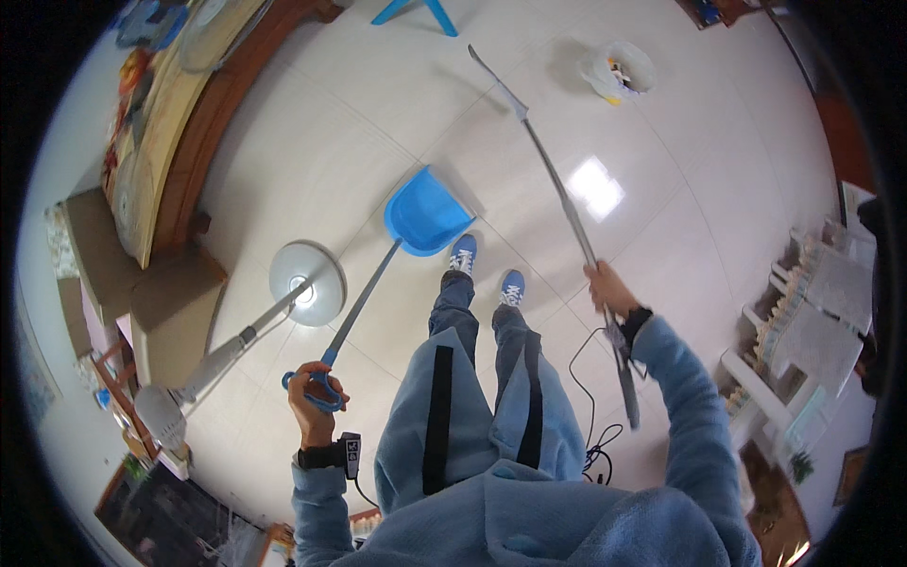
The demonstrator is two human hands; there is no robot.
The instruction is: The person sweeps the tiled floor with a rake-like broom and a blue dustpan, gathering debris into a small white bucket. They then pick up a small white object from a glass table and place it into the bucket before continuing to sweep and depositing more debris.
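My left hand (315, 402) is closed around the blue loop handle of a long-handled dustpan (425, 215). Its blue pan rests on the tiled floor in front of my shoes, with nothing visible in it. In my right hand (612, 291) is the grey pole of a broom (557, 180), slanting away from me and to the left. The broom's thin, flat head is at the far end, seen nearly edge-on; I cannot tell whether it touches the floor. The pole's near end extends past my right wrist.
A pedestal fan with a round grey base (307, 283) stands left of the dustpan. Beyond it are a cardboard box (179, 302) and wooden furniture (189, 142). A bag-lined bin (619, 73) and blue stool legs (416, 11) are far ahead. A black cable (595, 416) hangs by my right side.
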